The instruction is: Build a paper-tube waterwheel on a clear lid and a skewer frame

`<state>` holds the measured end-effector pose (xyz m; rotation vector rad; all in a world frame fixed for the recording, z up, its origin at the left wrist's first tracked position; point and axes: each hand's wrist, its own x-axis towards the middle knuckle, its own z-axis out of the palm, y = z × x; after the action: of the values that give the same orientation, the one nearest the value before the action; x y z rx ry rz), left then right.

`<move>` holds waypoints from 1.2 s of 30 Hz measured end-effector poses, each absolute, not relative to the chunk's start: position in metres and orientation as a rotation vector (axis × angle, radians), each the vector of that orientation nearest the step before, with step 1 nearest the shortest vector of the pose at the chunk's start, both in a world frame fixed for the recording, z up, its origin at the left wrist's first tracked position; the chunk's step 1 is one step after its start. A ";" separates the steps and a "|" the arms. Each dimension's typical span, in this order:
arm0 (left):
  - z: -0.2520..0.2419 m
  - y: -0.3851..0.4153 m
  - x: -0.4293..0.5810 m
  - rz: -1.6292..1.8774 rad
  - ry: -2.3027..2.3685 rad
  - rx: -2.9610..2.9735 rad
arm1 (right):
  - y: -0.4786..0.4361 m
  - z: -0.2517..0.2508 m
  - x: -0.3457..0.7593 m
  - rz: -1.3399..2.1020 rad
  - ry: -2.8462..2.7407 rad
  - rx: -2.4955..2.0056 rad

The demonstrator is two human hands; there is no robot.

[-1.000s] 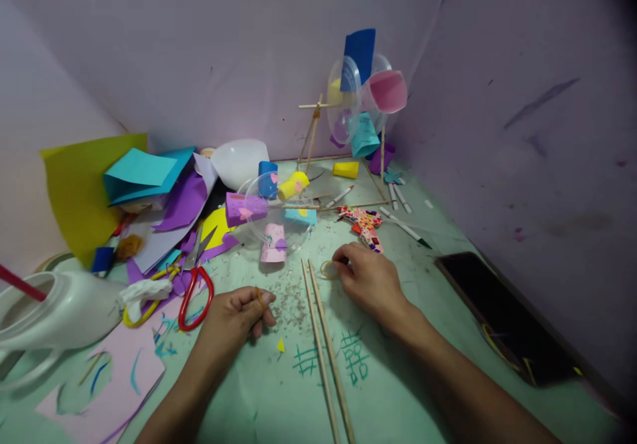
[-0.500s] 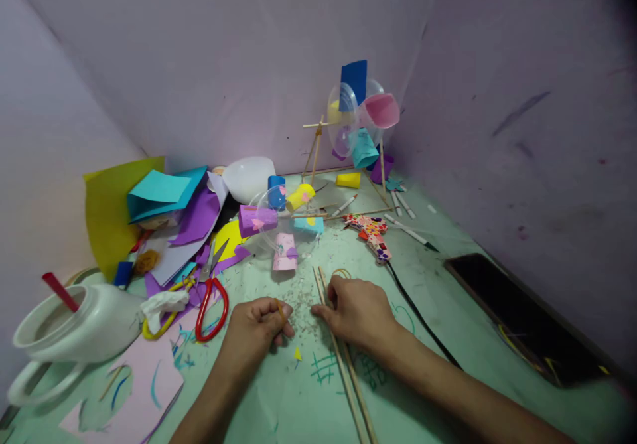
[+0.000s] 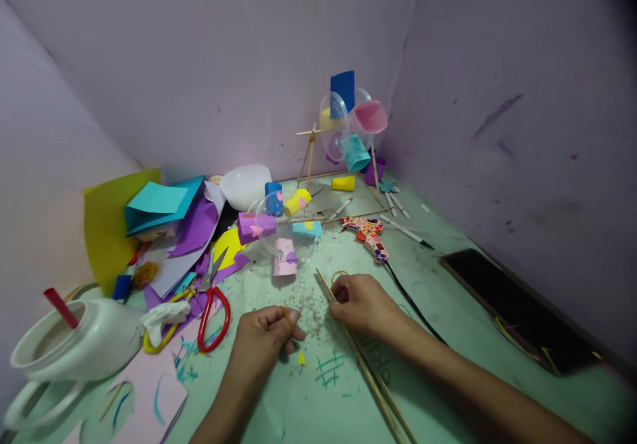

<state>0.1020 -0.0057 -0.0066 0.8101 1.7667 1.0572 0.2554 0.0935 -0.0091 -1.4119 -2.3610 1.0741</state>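
Note:
My left hand (image 3: 271,334) is closed, with a small rubber band (image 3: 287,316) pinched at its fingertips. To its right, my right hand (image 3: 361,306) grips thin wooden sticks (image 3: 365,371) near their far ends; the sticks run toward me along the table. Another rubber band (image 3: 340,274) lies just beyond the right hand's knuckles. Ahead of both hands rests a clear plastic disc wheel with paper cups on it, among them a purple cup (image 3: 256,228) and a pink cup (image 3: 285,258).
At the back stands a stick frame (image 3: 311,158) carrying a second cup wheel. A floral glue gun (image 3: 368,231) with a black cord and a phone (image 3: 512,304) lie right. Red-handled scissors (image 3: 213,318), coloured paper (image 3: 164,198) and a white pitcher (image 3: 94,338) are left.
My right hand has closed on the sticks and brought their far ends together, lifting them slightly. My left hand still pinches the rubber band. The view has shifted a little.

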 end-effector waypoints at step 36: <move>0.033 0.033 0.113 1.286 1.643 0.790 | 0.072 -0.017 0.247 2.275 -1.468 -0.671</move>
<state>0.1132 0.0327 0.0331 0.7896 1.6427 1.2856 0.2469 0.0725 -0.0175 -0.6706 -1.4683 2.2754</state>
